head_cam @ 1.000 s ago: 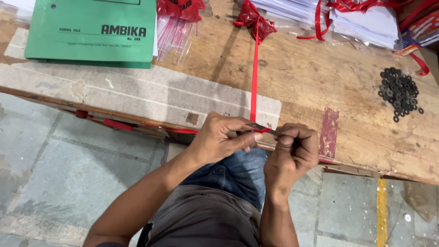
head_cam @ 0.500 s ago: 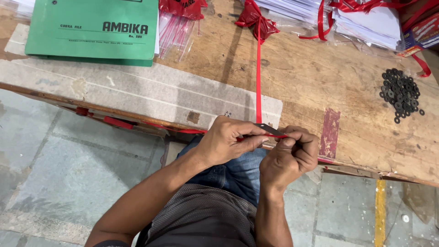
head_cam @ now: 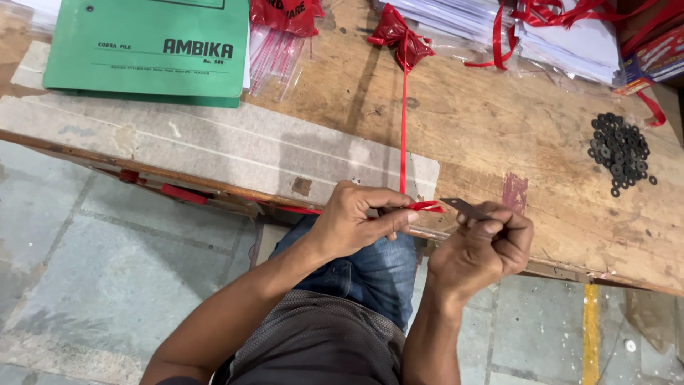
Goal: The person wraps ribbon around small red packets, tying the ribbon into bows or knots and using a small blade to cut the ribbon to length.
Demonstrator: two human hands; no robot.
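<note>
While the left hand (head_cam: 356,221) pinches the near end of a thin, glossy red ribbon (head_cam: 403,121) at the edge of the wooden table (head_cam: 499,128), the strip runs taut to a red bundle (head_cam: 399,32). Beside it, the right hand (head_cam: 484,249) grips a small flat grey blade (head_cam: 462,207).

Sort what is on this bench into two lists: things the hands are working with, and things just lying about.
In use:
- left hand pinching the red ribbon
- right hand holding a thin metal blade

Lying about:
- green file folder
- pile of black washers
- stacks of white paper
- clear plastic sleeves
</note>
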